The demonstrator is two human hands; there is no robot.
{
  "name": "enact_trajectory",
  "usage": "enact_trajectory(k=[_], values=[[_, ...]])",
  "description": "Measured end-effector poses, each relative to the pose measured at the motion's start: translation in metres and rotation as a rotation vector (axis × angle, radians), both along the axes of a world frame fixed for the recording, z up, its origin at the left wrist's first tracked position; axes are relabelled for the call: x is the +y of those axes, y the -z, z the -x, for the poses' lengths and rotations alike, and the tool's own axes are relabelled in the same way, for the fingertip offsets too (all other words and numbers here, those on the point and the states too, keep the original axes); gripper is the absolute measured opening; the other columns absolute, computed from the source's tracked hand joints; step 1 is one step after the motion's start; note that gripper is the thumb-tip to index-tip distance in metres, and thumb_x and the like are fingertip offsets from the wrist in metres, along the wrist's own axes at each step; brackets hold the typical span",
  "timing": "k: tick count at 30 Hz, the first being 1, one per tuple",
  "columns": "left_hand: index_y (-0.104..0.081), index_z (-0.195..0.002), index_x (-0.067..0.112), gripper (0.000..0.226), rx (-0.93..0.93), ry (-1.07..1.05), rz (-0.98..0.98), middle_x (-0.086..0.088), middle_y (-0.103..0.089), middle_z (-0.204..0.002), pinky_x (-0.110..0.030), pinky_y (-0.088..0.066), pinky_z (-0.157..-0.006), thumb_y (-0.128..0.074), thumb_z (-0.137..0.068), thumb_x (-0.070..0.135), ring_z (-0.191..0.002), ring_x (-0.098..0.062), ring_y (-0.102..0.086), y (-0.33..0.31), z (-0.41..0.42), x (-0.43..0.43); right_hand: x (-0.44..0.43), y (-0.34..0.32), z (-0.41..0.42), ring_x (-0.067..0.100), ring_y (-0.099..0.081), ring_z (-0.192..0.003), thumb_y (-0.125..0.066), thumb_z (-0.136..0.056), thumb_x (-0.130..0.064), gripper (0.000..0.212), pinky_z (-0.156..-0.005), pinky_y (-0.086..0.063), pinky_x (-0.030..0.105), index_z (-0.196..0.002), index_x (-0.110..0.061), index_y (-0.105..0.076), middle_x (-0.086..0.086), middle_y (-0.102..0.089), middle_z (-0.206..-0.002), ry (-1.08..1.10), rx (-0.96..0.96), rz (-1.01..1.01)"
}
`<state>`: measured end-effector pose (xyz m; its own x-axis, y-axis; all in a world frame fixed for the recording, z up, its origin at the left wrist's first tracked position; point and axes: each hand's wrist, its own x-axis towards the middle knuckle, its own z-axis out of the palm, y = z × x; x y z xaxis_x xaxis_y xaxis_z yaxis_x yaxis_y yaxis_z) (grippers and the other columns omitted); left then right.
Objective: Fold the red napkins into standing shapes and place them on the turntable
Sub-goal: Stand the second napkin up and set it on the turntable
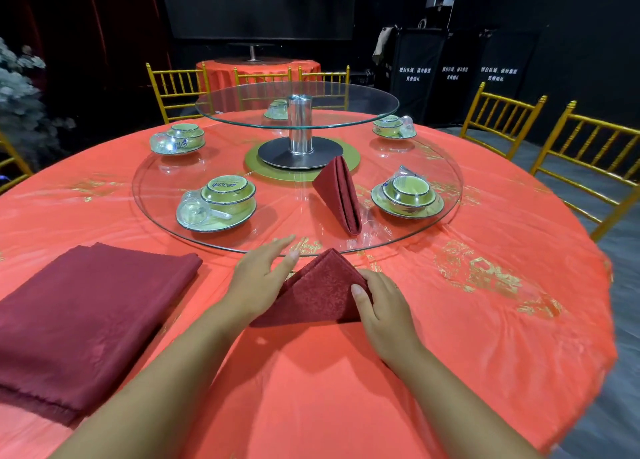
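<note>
The dark red patterned cloth napkin [318, 292] lies on the round desk [311, 389], which is covered by an orange-red cloth. It sits just short of the near rim of the round glass turntable [221, 240] and is folded into a triangle with its peak pointing away from the person.

The left hand [261, 278] lies against the triangle's left slope with fingers straight and holds nothing. The right hand [381, 302] pinches the right corner, thumb on the top face and fingers curled round the edge.

The step in hand looks like setting the fold before the shape is raised. To do it well:
- Press the flat left hand along the slope so the crease is sharp and the layers line up at the peak.
- Hold the right pinch firm so the corner does not slip.
- When bringing the two sides round, match the bottom edges, since an uneven base would probably make the cloth lean or fall open.

One finished dark red cone-shaped napkin [341, 195] stands on the glass between two green bowl sets [221, 202]. The new one needs a bare spot apart from these. A stack of flat dark red napkins [90, 320] waits on the left.
</note>
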<state>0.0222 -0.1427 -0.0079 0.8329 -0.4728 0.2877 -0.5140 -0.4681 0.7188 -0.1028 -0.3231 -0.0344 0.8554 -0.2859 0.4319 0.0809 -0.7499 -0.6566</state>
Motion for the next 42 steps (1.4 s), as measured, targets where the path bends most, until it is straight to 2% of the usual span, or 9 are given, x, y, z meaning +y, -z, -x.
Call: enact_trajectory(k=[3,5,9,18,25,31,34,38,42], values=[[-0.024,-0.148,0.039,0.053,-0.028,-0.062,-0.369,0.005,-0.027,-0.156,-0.048,-0.007,-0.118,-0.028,-0.098,0.055,-0.146,-0.012,-0.014,0.008,-0.017,0.0,0.0,0.0,0.001,0.017,-0.053,-0.101,-0.031,-0.091,-0.045,0.049,-0.088,-0.039,0.031,-0.118,-0.016,-0.059,-0.004,-0.061,-0.107,0.005,0.007,0.0],[-0.02,-0.149,0.041,0.055,0.043,-0.065,-0.509,0.008,-0.015,-0.159,-0.051,0.0,-0.118,-0.021,-0.097,0.059,-0.147,-0.009,-0.005,0.014,-0.023,0.003,0.0,0.0,0.001,0.016,-0.053,-0.101,-0.031,-0.091,-0.044,0.048,-0.087,-0.038,0.03,-0.117,-0.016,-0.059,-0.005,-0.06,-0.106,0.006,0.014,0.003],[-0.017,-0.148,0.044,0.056,-0.026,-0.065,-0.665,0.018,-0.006,-0.159,-0.056,0.006,-0.114,-0.015,-0.095,0.061,-0.145,-0.002,0.001,0.017,-0.029,0.014,0.0,0.0,0.001,0.016,-0.053,-0.1,-0.037,-0.093,-0.037,0.039,-0.086,-0.038,0.029,-0.118,-0.015,-0.059,-0.005,-0.061,-0.106,0.012,0.032,0.024],[-0.022,-0.147,0.043,0.057,-0.075,-0.157,-0.674,0.017,-0.008,-0.159,-0.058,0.005,-0.114,-0.025,-0.094,0.063,-0.146,-0.003,-0.002,0.019,-0.036,0.027,0.0,0.001,0.002,0.017,-0.054,-0.099,-0.039,-0.092,-0.036,0.036,-0.085,-0.04,0.031,-0.113,-0.015,-0.061,-0.005,-0.062,-0.104,0.023,0.029,0.026],[-0.024,-0.148,0.031,0.053,-0.158,-0.364,-0.754,0.005,-0.01,-0.161,-0.059,0.0,-0.114,-0.038,-0.097,0.04,-0.147,-0.01,-0.005,0.02,-0.037,0.033,0.001,0.002,0.003,0.016,-0.054,-0.098,-0.04,-0.092,-0.035,0.035,-0.084,-0.04,0.031,-0.111,-0.015,-0.061,-0.005,-0.062,-0.102,0.033,0.021,0.028],[-0.014,-0.152,0.022,0.068,-0.086,-0.534,-0.784,-0.005,-0.001,-0.161,-0.063,0.007,-0.11,-0.03,-0.095,0.056,-0.148,-0.017,0.006,0.019,-0.04,0.04,0.001,-0.001,0.003,0.021,-0.056,-0.089,-0.04,-0.093,-0.036,0.035,-0.079,-0.042,0.036,-0.102,-0.011,-0.063,-0.002,-0.063,-0.093,0.036,-0.008,0.041],[-0.018,-0.151,0.019,0.067,-0.186,-0.466,-0.627,-0.002,-0.006,-0.161,-0.06,0.0,-0.113,-0.04,-0.096,0.05,-0.148,-0.015,-0.006,0.021,-0.034,0.041,0.001,0.0,0.002,0.019,-0.057,-0.092,-0.043,-0.092,-0.031,0.03,-0.08,-0.041,0.032,-0.105,-0.013,-0.063,-0.003,-0.064,-0.097,0.042,-0.021,0.039],[-0.036,-0.147,0.023,0.054,-0.369,-0.23,-0.441,-0.001,-0.032,-0.154,-0.048,-0.011,-0.117,-0.052,-0.096,0.034,-0.143,-0.016,-0.028,0.025,-0.021,0.032,0.001,0.0,0.001,0.018,-0.057,-0.09,-0.044,-0.091,-0.031,0.027,-0.077,-0.041,0.033,-0.102,-0.015,-0.063,-0.005,-0.063,-0.093,0.046,-0.021,0.041],[-0.048,-0.139,0.029,0.044,-0.424,-0.162,-0.496,-0.002,-0.048,-0.143,-0.041,-0.023,-0.112,-0.052,-0.096,0.034,-0.134,-0.019,-0.041,0.026,-0.02,0.022,0.001,0.0,0.002,0.017,-0.056,-0.089,-0.042,-0.092,-0.033,0.029,-0.076,-0.041,0.032,-0.101,-0.014,-0.062,-0.006,-0.062,-0.092,0.052,-0.025,0.041]])
